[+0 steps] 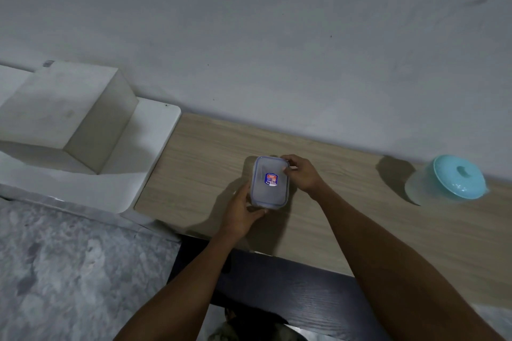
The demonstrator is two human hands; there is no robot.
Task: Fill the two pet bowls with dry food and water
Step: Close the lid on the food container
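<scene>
A clear rectangular plastic container [269, 183] with a blue-rimmed lid and a small sticker stands on the wooden counter [346, 202]. My left hand [241, 216] grips its near left corner, thumb along the front edge. My right hand [303, 174] pinches the lid's clip at the far right corner. What the container holds is hidden by the frosted lid. At the right end of the counter stands a translucent jar with a turquoise knobbed lid [454, 178]. No pet bowls are in view.
A white block [66, 113] rests on a white ledge [155, 141] left of the counter. A grey wall runs behind. Marbled grey floor [69, 271] lies lower left. A dark panel [277, 285] fronts the counter below my arms.
</scene>
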